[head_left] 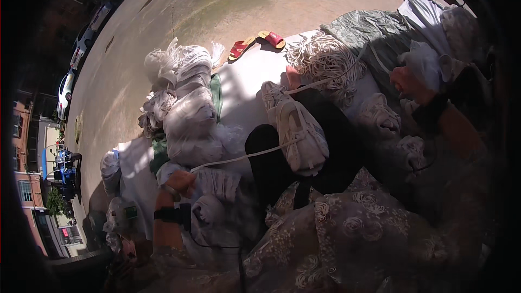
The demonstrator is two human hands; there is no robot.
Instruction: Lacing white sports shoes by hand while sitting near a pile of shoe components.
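A white sneaker (302,140) lies across my dark-trousered legs, its opening facing up. A long white shoelace (244,157) runs from its eyelets to the left, drawn nearly straight. My left hand (180,183) is closed on that lace's end, low on the left. Another stretch of lace (331,80) extends from beyond the shoe's far end, up and right toward my raised right hand (411,85). The right fingers are closed, with lace reaching them. A second white shoe (274,95) shows partly behind the first.
A heap of white laces (327,59) lies beyond my legs. White bundles in plastic (191,122) are stacked at left. More white shoes (379,114) sit at right. Red sandals (241,48) rest on the far edge of a pale sheet (239,96). Green sheeting (372,27) covers the far right.
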